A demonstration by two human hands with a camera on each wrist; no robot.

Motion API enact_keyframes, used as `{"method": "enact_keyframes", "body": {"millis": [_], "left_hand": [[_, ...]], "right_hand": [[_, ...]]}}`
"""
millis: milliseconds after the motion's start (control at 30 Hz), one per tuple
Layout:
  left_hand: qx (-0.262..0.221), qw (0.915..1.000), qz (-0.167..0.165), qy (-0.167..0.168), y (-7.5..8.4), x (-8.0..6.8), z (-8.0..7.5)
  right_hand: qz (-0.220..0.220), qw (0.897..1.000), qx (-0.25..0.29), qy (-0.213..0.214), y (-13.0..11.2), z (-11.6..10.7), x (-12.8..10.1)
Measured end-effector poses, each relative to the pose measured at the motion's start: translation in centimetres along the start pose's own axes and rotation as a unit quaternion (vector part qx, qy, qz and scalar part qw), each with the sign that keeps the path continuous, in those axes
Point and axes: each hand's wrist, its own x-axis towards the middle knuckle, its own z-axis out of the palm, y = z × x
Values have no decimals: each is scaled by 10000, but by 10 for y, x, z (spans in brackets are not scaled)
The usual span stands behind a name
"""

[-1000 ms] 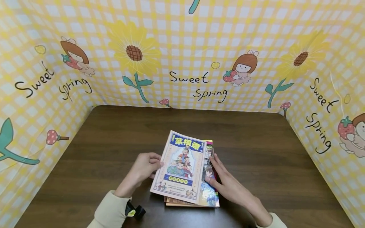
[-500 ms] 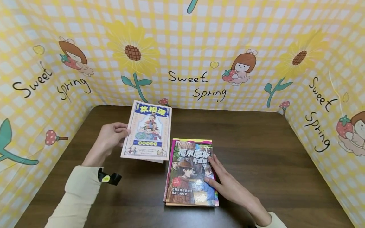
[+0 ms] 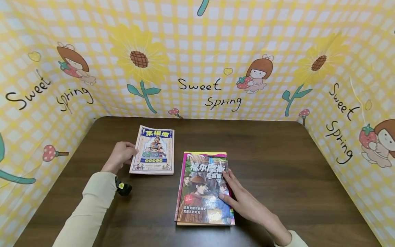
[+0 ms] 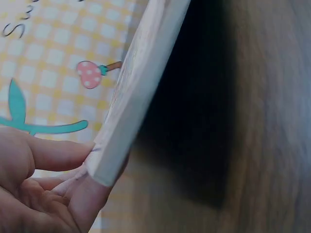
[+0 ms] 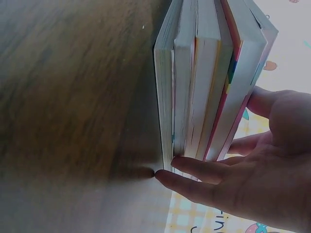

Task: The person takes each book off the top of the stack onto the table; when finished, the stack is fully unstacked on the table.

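Pinching the left edge of the small comic book (image 3: 152,151), your left hand (image 3: 121,156) holds it flat on the table (image 3: 277,164), toward the back left. Your right hand (image 3: 243,199) lies with straight fingers (image 5: 204,170) against the right side of the stack of books (image 3: 203,188), which sits front and centre, just beside the comic.
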Motion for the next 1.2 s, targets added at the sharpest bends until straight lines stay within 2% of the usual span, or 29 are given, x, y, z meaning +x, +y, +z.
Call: {"method": "enact_keyframes", "body": {"millis": [167,300,400,633,800,933,1067,1200], "left_hand": [[773,9969,159,70,0,0,4],[1472,9888,236,109,-1,-1,4],[1817,9832,175,-47,-1,-1,3],[2067,9770,164,-503,3,3,-1],[2323,9700,281,-663,4,3,-5],[2496,9649,217,-792,4,4,-6],[2894,9553,301,-530,3,6,-4],[3243,9422,813,227,8,-6,7]], "right_hand": [[4,10000,-1,-1,0,0,1],[4,10000,-9,-20,0,-1,2],[18,10000,-8,-61,0,-1,2],[16,10000,-10,-57,0,-2,3],[1,10000,-20,-71,0,-1,3],[-1,10000,-1,-96,1,-1,3],[15,10000,1,-31,1,0,3],[64,10000,-14,-41,1,0,1]]}}
